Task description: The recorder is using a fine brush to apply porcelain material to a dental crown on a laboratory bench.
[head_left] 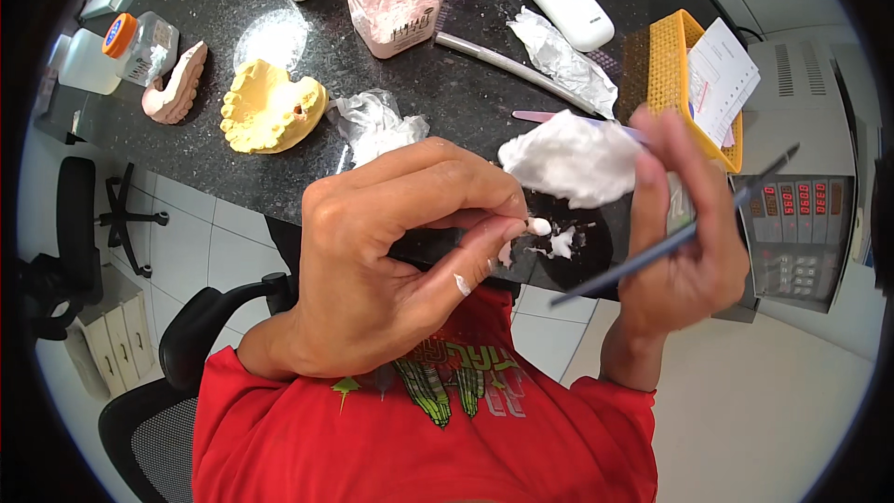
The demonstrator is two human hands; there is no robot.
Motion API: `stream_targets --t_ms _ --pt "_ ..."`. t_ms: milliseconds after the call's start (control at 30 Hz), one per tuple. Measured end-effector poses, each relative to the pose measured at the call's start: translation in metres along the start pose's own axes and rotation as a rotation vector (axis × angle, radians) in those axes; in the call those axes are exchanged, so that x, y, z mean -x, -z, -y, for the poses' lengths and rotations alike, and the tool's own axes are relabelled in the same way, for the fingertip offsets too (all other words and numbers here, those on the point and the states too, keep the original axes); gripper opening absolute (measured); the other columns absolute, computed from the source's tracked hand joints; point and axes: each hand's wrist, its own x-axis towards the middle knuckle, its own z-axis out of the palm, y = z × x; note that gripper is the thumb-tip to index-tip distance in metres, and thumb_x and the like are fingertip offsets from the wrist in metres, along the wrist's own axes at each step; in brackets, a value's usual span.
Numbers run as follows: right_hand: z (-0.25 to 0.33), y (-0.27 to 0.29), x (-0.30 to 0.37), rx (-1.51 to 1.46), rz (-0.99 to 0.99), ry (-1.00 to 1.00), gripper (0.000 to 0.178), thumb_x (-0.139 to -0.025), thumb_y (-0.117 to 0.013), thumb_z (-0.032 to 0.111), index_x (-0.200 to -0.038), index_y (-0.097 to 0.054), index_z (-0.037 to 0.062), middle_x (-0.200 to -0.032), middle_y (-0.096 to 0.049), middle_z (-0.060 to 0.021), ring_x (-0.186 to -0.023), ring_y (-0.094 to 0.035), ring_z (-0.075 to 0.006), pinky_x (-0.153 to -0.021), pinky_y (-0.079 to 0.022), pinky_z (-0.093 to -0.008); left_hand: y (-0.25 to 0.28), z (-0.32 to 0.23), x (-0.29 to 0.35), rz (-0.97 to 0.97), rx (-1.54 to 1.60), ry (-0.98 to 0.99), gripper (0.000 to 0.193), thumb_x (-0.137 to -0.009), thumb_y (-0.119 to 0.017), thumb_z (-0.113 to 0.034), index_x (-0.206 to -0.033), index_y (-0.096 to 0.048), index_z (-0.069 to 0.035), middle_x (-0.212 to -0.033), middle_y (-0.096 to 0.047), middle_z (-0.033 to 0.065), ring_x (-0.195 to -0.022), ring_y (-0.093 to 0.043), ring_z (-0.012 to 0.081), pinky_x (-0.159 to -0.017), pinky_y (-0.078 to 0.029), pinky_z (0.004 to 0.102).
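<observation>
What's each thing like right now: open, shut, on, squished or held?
Large clear jar with orange lid: closed.
Small clear jar with orange lid: closed.
Red digits on grey machine: lit.
Yellow woven basket: holding white papers.
White fluffy wad: lying on dark table.
Thin pale wrap: crumpled.
Left hand: pinching tiny white piece.
Slim dark blue stick: held in right hand.

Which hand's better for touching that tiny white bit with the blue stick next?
Probably the right hand: it holds the slim blue-grey tool, close by, while the left hand has the small white piece at its pinched fingertips.
</observation>
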Motion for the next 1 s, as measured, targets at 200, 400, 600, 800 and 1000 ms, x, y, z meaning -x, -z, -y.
stream_targets --t_ms 200,400,600,800,1000 --pt "0.001 0.003 0.001 -0.098 -0.138 -0.131 0.052 -0.098 -0.041 0.040 -0.115 -0.054 -0.0071 -0.099 -0.064 -0.0185 -0.094 -0.062 -0.0191 -0.084 -0.048 -0.0310 0.000 0.001 -0.001 -0.061 0.063 -0.062 0.010 -0.076 -0.063 0.010 -0.085 -0.064 0.006 -0.087 -0.063 0.0149 -0.081 -0.063 0.0172 -0.068 -0.053 0.0238" --pt "0.002 0.052 -0.022 -0.216 -0.243 -0.167 0.037 -0.093 -0.048 0.029 -0.108 -0.054 -0.0043 -0.073 -0.047 -0.0024 -0.064 -0.041 -0.0069 -0.057 -0.034 -0.0213 0.003 -0.001 -0.002 -0.101 0.319 -0.119 0.010 -0.080 -0.062 0.010 -0.090 -0.063 0.008 -0.091 -0.062 0.0127 -0.079 -0.062 0.0139 -0.067 -0.053 0.0234" --pt "-0.033 0.074 -0.112 0.039 -0.124 -0.229 0.020 -0.085 -0.063 0.019 -0.091 -0.062 0.0004 -0.085 -0.063 -0.0038 -0.076 -0.057 -0.0079 -0.071 -0.045 -0.0216 0.007 0.000 0.008 -0.145 0.766 -0.029 0.007 -0.085 -0.062 0.001 -0.091 -0.061 0.005 -0.089 -0.061 0.0141 -0.084 -0.060 0.0163 -0.076 -0.049 0.0275" --pt "-0.119 0.053 -0.193 0.118 0.051 -0.222 0.029 -0.078 -0.068 0.032 -0.087 -0.069 0.0047 -0.073 -0.067 -0.0012 -0.067 -0.059 -0.0092 -0.064 -0.045 -0.0240 0.013 0.003 0.025 -0.207 0.421 -0.132 0.007 -0.084 -0.062 0.003 -0.090 -0.060 0.005 -0.091 -0.060 0.0144 -0.083 -0.060 0.0164 -0.074 -0.048 0.0260" --pt "-0.181 -0.001 -0.220 0.293 0.296 -0.166 0.030 -0.077 -0.069 0.035 -0.081 -0.072 0.0051 -0.071 -0.066 -0.0026 -0.066 -0.058 -0.0117 -0.065 -0.045 -0.0263 0.020 0.007 0.029 -0.220 0.241 -0.197 0.006 -0.082 -0.061 0.007 -0.088 -0.060 0.006 -0.091 -0.059 0.0150 -0.083 -0.061 0.0166 -0.071 -0.051 0.0239"
